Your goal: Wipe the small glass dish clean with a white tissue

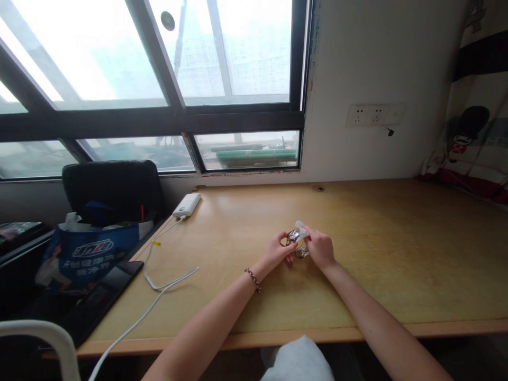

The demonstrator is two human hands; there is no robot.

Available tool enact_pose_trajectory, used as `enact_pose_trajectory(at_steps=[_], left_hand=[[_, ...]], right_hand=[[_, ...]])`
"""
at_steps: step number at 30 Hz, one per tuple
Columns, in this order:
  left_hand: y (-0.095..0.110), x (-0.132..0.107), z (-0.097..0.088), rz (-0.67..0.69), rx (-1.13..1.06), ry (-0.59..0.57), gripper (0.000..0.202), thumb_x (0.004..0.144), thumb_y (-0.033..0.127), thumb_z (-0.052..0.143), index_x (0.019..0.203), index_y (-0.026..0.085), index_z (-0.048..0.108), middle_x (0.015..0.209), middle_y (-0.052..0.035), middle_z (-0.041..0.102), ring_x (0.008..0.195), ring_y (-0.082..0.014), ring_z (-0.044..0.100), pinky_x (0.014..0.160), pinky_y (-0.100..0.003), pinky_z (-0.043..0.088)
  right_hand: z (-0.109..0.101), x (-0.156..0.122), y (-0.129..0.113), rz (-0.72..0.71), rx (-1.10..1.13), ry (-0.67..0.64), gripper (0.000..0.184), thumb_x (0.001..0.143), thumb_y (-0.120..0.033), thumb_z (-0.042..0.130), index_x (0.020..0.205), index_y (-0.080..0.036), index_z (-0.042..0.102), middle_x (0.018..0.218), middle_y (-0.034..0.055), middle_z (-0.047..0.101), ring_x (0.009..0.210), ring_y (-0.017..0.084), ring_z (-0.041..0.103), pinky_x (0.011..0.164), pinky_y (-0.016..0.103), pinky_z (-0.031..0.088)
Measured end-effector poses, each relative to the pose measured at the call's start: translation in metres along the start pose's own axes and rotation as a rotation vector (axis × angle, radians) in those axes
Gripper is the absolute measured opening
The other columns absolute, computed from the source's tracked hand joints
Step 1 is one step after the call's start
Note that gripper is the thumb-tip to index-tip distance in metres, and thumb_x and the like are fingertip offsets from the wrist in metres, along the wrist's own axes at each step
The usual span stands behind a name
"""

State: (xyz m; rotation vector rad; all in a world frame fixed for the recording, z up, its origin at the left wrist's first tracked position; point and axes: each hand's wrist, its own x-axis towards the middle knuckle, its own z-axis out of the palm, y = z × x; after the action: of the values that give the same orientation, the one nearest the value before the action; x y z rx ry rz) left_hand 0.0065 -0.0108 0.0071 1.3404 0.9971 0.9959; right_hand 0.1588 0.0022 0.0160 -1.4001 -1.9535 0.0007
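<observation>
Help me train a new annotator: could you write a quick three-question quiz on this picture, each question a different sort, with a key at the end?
1. Multiple choice: on which of the person's arms is the beaded bracelet?
a) left
b) right
c) both

2. True or false: the white device lies on the desk, near its left edge.

3. Short answer: what does each hand hold?

Key
1. a
2. True
3. The left hand holds a shiny, silvery item; the right hand holds a white piece close against it. What exactly they are is too small to tell.
</observation>
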Motion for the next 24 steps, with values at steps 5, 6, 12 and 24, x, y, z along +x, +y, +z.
enact_pose_trajectory(at_steps=[5, 6, 12, 24], left_hand=[[0.003, -0.002, 0.003, -0.003, -0.149, 0.066, 0.036, 0.067, 0.036, 0.060, 0.088, 0.017, 0.039, 0.057, 0.0048, 0.056, 0.048, -0.0132, 0.059, 0.045, -0.024, 0.048], [0.004, -0.002, 0.003, -0.001, -0.170, 0.071, 0.037, 0.066, 0.035, 0.061, 0.088, 0.017, 0.037, 0.059, 0.0046, 0.056, 0.049, -0.0137, 0.060, 0.046, -0.025, 0.049], [0.002, 0.000, 0.005, 0.036, -0.223, 0.045, 0.040, 0.063, 0.033, 0.064, 0.087, 0.017, 0.035, 0.071, 0.0025, 0.056, 0.052, -0.0132, 0.061, 0.051, -0.027, 0.051], [0.003, 0.000, 0.002, 0.082, -0.017, -0.003, 0.036, 0.068, 0.037, 0.060, 0.091, 0.011, 0.050, 0.078, -0.0040, 0.058, 0.049, -0.0070, 0.054, 0.046, -0.020, 0.046]], right_hand=[[0.014, 0.003, 0.004, 0.223, 0.187, -0.006, 0.034, 0.080, -0.039, 0.042, 0.067, -0.016, 0.062, 0.054, 0.0029, 0.059, 0.048, 0.014, 0.050, 0.046, 0.022, 0.030], [0.018, 0.004, 0.006, 0.268, 0.246, -0.016, 0.037, 0.079, -0.042, 0.042, 0.062, -0.015, 0.061, 0.051, 0.0022, 0.058, 0.046, 0.014, 0.048, 0.044, 0.022, 0.030], [0.026, 0.004, 0.008, 0.386, 0.366, -0.090, 0.037, 0.076, -0.040, 0.042, 0.056, -0.015, 0.059, 0.046, 0.0014, 0.055, 0.043, 0.014, 0.048, 0.041, 0.021, 0.030], [-0.002, -0.002, 0.003, 0.009, -0.233, 0.037, 0.027, 0.078, -0.025, 0.044, 0.101, -0.019, 0.058, 0.070, 0.0051, 0.065, 0.057, 0.015, 0.057, 0.049, 0.023, 0.026]])
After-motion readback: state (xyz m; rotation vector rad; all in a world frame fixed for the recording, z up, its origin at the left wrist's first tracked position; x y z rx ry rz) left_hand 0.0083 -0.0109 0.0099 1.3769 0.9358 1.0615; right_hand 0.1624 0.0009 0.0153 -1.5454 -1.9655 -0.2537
